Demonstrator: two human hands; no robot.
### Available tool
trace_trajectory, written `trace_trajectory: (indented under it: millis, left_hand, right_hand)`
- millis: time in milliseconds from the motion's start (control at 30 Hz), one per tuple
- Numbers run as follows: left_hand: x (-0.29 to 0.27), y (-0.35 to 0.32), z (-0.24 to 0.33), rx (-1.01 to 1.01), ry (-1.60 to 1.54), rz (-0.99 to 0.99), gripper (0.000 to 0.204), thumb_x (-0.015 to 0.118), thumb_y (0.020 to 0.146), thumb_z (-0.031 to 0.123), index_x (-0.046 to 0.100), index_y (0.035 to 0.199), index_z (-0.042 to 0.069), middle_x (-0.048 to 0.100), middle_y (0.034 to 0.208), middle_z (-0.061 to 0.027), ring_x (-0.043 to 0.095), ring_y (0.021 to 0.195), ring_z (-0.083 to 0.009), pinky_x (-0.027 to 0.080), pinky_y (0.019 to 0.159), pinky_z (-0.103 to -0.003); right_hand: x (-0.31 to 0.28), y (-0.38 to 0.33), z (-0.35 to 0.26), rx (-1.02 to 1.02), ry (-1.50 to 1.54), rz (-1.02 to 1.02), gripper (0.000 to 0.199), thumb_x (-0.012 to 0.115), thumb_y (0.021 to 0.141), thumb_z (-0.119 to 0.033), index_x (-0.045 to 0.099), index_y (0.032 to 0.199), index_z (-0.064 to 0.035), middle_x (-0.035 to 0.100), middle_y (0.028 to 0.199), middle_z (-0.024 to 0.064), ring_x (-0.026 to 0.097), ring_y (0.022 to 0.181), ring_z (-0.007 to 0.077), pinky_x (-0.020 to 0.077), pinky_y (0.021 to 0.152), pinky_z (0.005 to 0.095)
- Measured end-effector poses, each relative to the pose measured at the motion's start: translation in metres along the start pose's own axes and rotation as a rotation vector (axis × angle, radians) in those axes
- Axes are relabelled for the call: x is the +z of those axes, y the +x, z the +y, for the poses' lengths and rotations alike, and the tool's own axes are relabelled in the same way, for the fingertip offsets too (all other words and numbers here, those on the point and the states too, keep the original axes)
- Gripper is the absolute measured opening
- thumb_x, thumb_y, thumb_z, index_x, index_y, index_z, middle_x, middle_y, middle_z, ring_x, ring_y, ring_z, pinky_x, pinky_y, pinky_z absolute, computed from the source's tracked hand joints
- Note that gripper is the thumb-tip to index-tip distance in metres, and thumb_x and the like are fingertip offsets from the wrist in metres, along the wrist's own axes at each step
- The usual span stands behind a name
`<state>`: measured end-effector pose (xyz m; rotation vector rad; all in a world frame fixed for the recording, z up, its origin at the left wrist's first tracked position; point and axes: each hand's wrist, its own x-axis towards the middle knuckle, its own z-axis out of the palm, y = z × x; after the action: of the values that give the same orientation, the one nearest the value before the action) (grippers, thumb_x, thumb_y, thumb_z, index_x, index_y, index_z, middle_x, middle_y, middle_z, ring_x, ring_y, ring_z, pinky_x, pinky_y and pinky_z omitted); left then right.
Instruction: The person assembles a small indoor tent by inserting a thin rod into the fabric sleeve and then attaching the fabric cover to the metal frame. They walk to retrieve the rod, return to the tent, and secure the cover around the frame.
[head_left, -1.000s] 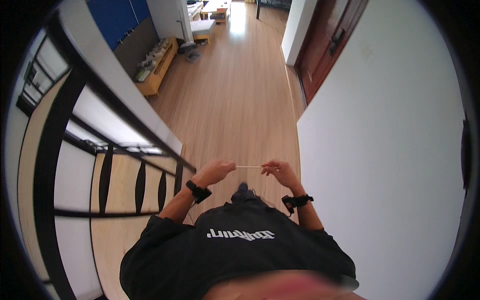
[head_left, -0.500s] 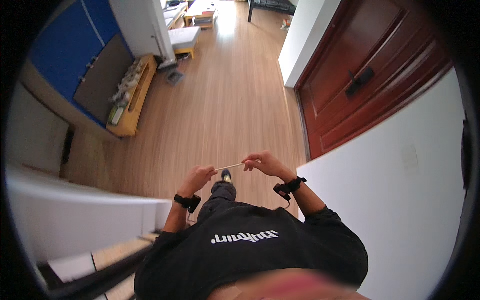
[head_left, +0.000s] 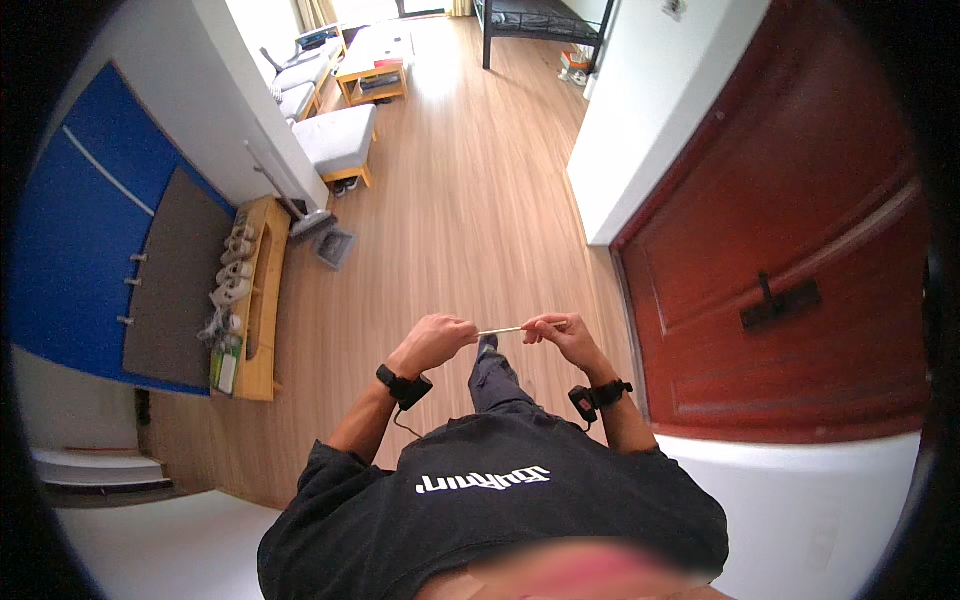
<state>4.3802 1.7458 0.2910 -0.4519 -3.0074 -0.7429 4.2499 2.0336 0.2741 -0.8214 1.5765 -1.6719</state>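
A thin pale stick (head_left: 502, 330) is held level, or nearly so, in front of the body, its bare middle spanning the gap between the two hands. One end is gripped by the left hand (head_left: 435, 341), whose fingers are curled closed around it so that the tip is hidden. Toward the other end it is pinched between the thumb and fingers of the right hand (head_left: 566, 336), and a short length seems to be left showing beyond them. What the stick is made of cannot be told, but from its slimness it is judged likely to snap or bow if it is twisted or squeezed inward, so a light, even pressure should be used on both sides. The wrists are best kept at one height, so that no bend is put into the middle. The loose cable (head_left: 404, 427) below the left wrist band (head_left: 404, 386) should be kept clear of the fingers. Because a foot (head_left: 488, 344) is set forward beneath the stick, the floor (head_left: 440, 220) ahead ought to be watched as well: the dustpan (head_left: 334, 247) and broom (head_left: 313, 224) are to be given room on the left, near the shoe bench (head_left: 262, 300), and the right elbow is best held in, away from the red door (head_left: 760, 240) and its handle (head_left: 783, 303).
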Motion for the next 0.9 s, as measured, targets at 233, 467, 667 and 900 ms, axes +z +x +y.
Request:
trace_trajectory:
  millis: [233,467,667,900]
  left_hand:
    - [-0.100,0.160,-0.182,-0.170,-0.074,0.052,0.021,0.068,0.099,0.026,0.070,0.092,0.007,0.070,0.079,-0.0131,0.069,0.080,-0.0320,0.054,0.072,-0.045]
    - [-0.196,0.279,-0.430,-0.415,-0.410,0.371,0.013,0.069,0.098,0.012,0.073,0.092,0.000,0.073,0.079,-0.0129,0.072,0.071,-0.0260,0.055,0.066,-0.037]
    - [-0.280,0.463,-0.637,-0.368,-0.392,0.430,0.013,0.073,0.096,0.015,0.074,0.097,0.003,0.074,0.091,-0.0115,0.071,0.080,-0.0261,0.056,0.070,-0.038]
    - [-0.363,0.708,-0.779,-0.035,-0.185,0.253,0.017,0.072,0.095,0.021,0.074,0.091,0.004,0.071,0.085,-0.0131,0.068,0.082,-0.0330,0.054,0.073,-0.043]
  right_hand:
    - [-0.107,0.312,-0.052,0.044,-0.218,-0.197,0.031,0.065,0.106,-0.026,0.076,0.118,-0.0002,0.079,0.102,0.0094,0.073,0.096,0.0160,0.0585,0.086,0.0329]
    - [-0.170,0.643,-0.066,-0.012,-0.202,-0.318,0.029,0.064,0.106,-0.023,0.076,0.117,0.0010,0.079,0.100,0.0096,0.073,0.094,0.0150,0.0590,0.086,0.0322]
    - [-0.266,0.887,-0.056,-0.014,-0.147,-0.224,0.027,0.064,0.107,-0.021,0.077,0.118,0.0000,0.078,0.102,0.0095,0.071,0.097,0.0162,0.0577,0.088,0.0322]
    - [-0.397,1.061,-0.084,-0.015,-0.086,-0.077,0.027,0.062,0.107,-0.018,0.075,0.121,0.0007,0.077,0.103,0.0083,0.070,0.098,0.0154,0.0565,0.089,0.0314]
